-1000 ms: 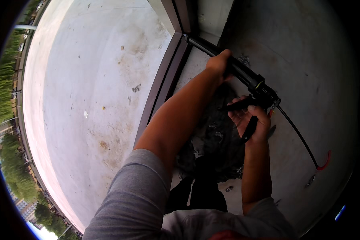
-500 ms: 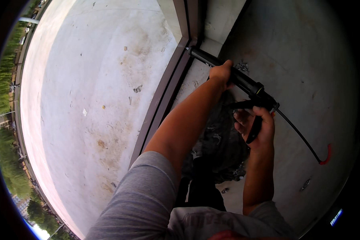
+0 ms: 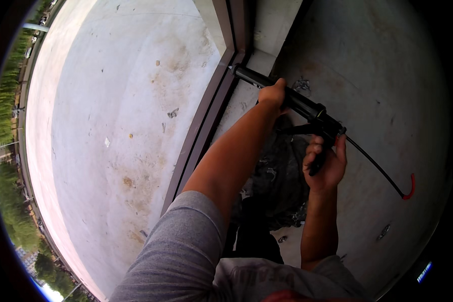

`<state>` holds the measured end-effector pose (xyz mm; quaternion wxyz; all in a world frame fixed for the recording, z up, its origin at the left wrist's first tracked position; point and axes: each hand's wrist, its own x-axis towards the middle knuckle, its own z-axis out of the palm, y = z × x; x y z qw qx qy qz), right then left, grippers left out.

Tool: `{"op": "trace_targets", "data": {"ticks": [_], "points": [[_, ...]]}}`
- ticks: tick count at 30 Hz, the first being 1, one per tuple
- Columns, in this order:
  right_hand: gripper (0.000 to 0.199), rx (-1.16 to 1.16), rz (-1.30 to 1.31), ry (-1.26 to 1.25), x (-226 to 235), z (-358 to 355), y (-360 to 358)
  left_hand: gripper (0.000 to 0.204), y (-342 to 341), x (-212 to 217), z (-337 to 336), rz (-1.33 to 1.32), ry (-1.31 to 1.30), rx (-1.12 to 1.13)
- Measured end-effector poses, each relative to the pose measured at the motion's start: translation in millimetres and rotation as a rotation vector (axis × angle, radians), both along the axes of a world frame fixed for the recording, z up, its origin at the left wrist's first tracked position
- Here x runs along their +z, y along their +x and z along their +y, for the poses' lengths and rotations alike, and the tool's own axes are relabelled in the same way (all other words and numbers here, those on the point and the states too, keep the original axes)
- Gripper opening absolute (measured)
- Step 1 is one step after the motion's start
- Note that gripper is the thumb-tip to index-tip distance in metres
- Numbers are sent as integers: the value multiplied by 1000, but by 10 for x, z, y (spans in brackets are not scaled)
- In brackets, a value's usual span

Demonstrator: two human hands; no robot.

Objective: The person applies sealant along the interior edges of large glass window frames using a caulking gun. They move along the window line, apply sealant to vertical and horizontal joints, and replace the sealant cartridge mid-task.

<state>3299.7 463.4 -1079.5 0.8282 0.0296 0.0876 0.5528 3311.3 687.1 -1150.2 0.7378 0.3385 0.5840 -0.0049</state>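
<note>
A black caulking gun (image 3: 305,105) slants across the upper middle, its nozzle tip at the brown metal window frame (image 3: 195,136), close to the corner. Whether the tip touches the frame I cannot tell. My left hand (image 3: 274,94) is closed round the middle of the barrel, arm stretched forward. At the rear, my right hand (image 3: 328,163) grips the handle, fingers curled round it and thumb up by the back end. The trigger lever sticks out to the left, apart from the fingers. From the back a thin rod runs down right to a red hooked end.
Left of the frame lies a pale, stained slab (image 3: 110,100), with trees and a road beyond its edge. A dark crumpled bag or cloth (image 3: 282,176) lies on the floor below the gun. Bits of crumpled litter (image 3: 301,85) are scattered on the grey floor (image 3: 382,100).
The gun and both hands have shifted slightly left, the nozzle moving across the frame. My right hand's fingers, looser before, are now curled round the handle, and its thumb is raised at the rear.
</note>
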Motion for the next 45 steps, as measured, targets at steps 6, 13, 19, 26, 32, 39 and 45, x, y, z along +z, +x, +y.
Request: {"op": "trace_targets", "data": {"ticks": [6, 13, 19, 26, 32, 39, 45], "points": [[79, 55, -30, -190, 186, 5, 104, 46, -48, 40, -34, 51, -9, -5], [65, 471, -134, -553, 235, -1064, 317, 46, -1420, 261, -1030, -147, -363, 396], [77, 761, -244, -471, 808, -1958, -603, 58, -3024, 879, -2290, -298, -665, 654], [46, 780, -605, -593, 1329, -2637, -1570, 69, -4104, 868, -2743, -478, -750, 376], [36, 761, -782, -1132, 1688, -3109, -2720, 60, -4867, 989, -3185, -388, -501, -5], [25, 445, -479, -1351, 1050, -3914, -3226, 35, -7221, 472, -3335, 49, -300, 26], [12, 250, -412, -1291, 654, -3784, -3088, 30, -8932, 324, -3754, 441, -138, 23]]}}
